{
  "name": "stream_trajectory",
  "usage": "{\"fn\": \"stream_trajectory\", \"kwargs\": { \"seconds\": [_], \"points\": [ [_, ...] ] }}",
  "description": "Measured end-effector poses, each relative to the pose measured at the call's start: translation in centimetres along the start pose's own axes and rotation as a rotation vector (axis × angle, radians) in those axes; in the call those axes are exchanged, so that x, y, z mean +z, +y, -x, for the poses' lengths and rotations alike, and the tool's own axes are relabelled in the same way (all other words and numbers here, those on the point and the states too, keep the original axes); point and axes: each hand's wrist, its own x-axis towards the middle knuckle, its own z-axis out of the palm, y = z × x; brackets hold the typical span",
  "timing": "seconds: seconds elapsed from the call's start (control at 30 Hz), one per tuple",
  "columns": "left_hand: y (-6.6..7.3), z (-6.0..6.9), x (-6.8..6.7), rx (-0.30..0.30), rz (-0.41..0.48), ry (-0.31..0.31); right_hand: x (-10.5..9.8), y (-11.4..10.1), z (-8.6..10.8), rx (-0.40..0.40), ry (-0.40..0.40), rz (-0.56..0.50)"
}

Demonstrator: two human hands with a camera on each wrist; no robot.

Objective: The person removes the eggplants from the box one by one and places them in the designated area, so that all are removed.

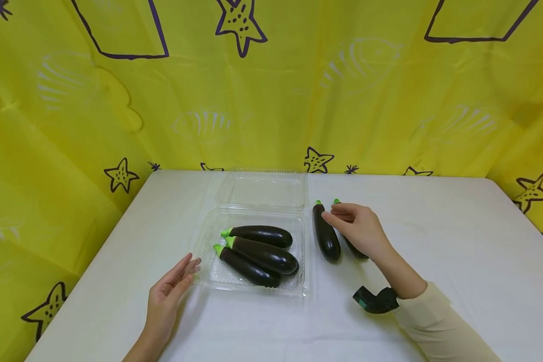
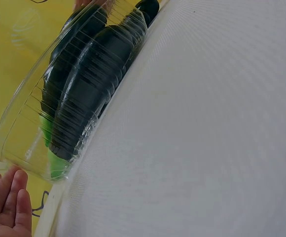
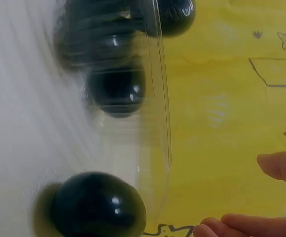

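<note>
A clear plastic clamshell container [image 1: 220, 275] lies with its lid [image 1: 261, 192] folded back. Inside are several dark eggplants with green stems, one eggplant [image 1: 266, 254] resting on top of others. My left hand [image 1: 166, 294] is at the container's left side, fingers loosely extended; in the left wrist view the fingertips are close to the clear wall [image 2: 15, 123], and I cannot tell whether they touch. My right hand [image 1: 362, 229] hovers over two eggplants right of the container, thumb and fingers apart. The nearer-left eggplant [image 1: 327, 239] shows fully; the hand partly hides the other eggplant [image 1: 355, 250].
A white-covered table [image 1: 434, 226] holds everything. Yellow curtain [image 1: 276, 100] with drawn stars and fish hangs behind and at both sides. A black wrist-worn device [image 1: 374, 301] sits at my right cuff.
</note>
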Motion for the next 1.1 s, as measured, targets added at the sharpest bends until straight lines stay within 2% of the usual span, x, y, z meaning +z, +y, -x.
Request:
{"fn": "stream_trajectory", "kwargs": {
  "seconds": [0.3, 0.53, 0.73, 0.93, 1.1],
  "points": [
    [-0.1, 0.0, 0.0, 0.014, 0.011, -0.005, 1.8, -1.4, -0.4, -0.054, -0.049, -0.029],
    [-0.1, 0.0, 0.0, 0.018, 0.010, -0.007, 3.3, -1.9, -0.1, -0.107, -0.136, -0.016],
    [-0.1, 0.1, 0.0, 0.016, -0.006, 0.004, 4.5, -2.2, 0.1, -0.179, -0.165, -0.020],
    [-0.1, 0.0, 0.0, 0.015, -0.013, 0.003, 5.6, -2.7, 0.4, -0.196, -0.189, -0.050],
    [-0.2, 0.0, 0.0, 0.012, -0.014, -0.013, 6.5, -3.0, 0.7, -0.242, -0.209, -0.030]
  ]
}}
